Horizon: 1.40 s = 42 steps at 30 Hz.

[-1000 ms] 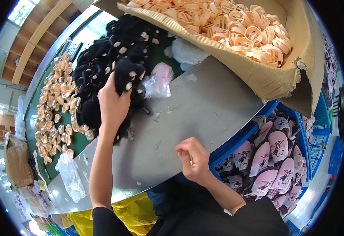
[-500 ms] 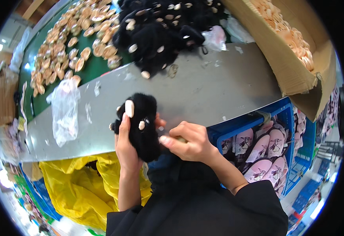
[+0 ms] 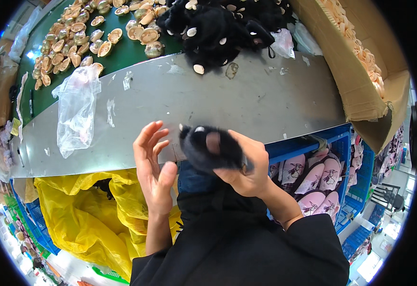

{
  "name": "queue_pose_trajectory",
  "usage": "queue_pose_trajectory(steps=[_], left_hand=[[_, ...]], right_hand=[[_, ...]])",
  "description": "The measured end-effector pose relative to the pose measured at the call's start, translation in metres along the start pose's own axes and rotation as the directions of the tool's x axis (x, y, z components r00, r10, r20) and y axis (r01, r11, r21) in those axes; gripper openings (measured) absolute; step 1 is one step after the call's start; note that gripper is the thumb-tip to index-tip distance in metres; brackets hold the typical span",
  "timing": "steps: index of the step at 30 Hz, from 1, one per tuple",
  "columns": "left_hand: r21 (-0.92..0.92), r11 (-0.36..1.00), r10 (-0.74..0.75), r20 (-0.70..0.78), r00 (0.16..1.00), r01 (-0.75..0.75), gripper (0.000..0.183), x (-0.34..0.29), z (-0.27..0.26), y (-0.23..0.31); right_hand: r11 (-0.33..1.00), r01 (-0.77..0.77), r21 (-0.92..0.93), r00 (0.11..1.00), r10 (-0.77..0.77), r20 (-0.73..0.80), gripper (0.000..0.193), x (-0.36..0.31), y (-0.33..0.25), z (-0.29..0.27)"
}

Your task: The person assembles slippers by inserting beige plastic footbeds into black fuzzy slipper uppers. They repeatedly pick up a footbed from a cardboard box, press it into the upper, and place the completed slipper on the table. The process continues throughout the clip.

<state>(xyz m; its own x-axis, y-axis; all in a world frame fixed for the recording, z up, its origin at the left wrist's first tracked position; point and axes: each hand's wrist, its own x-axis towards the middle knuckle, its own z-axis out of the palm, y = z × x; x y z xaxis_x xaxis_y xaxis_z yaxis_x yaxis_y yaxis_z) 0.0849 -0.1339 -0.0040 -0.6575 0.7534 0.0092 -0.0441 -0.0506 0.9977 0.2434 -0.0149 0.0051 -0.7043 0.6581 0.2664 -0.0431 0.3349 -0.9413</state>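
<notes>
A small black plush piece with pale pink patches is gripped in my right hand, fingers behind it and thumb along its lower side. It is slightly blurred over the near edge of the metal table. Just left of it, my left hand is open, palm up with fingers apart, not touching the plush. A pile of similar black plush pieces with pale pink bits lies at the far side of the table.
Many round peach and metallic shell-like parts lie on a green surface at the far left. A clear plastic bag rests nearer. At right stand a cardboard box and a blue crate holding pink slippers. A yellow sack hangs lower left.
The black plush piece has passed from my left hand to my right and been turned from upright to sideways. My left hand has let go and opened. The view has shifted slightly.
</notes>
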Motion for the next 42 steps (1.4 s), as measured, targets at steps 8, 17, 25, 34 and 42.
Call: queue_pose_trajectory(steps=[8,17,25,34,42], left_hand=[[-0.243,0.927,-0.228,0.237,0.944,0.285,0.035,0.005,0.011,0.018],[0.208,0.972,0.125,-0.071,0.990,-0.108,0.036,0.010,0.036,-0.006],[0.114,0.969,0.157,0.394,0.905,-0.218,0.061,-0.017,0.020,0.004],[0.047,0.992,0.082,0.463,0.882,-0.117,0.084,-0.018,0.019,-0.010],[-0.439,0.820,-0.295,0.226,0.929,0.367,0.050,-0.022,0.028,0.002]], right_hand=[[0.802,-0.363,0.475,0.929,0.351,0.117,0.021,0.003,-0.001,0.006],[0.692,-0.481,0.538,0.857,0.500,0.123,0.023,-0.009,0.003,0.007],[0.798,-0.348,0.492,0.903,0.426,-0.051,0.022,-0.009,0.000,0.002],[0.995,-0.098,-0.003,0.983,0.096,-0.154,0.019,-0.008,-0.003,0.003],[0.987,0.001,0.163,0.961,0.044,-0.273,0.013,-0.011,-0.010,-0.003]])
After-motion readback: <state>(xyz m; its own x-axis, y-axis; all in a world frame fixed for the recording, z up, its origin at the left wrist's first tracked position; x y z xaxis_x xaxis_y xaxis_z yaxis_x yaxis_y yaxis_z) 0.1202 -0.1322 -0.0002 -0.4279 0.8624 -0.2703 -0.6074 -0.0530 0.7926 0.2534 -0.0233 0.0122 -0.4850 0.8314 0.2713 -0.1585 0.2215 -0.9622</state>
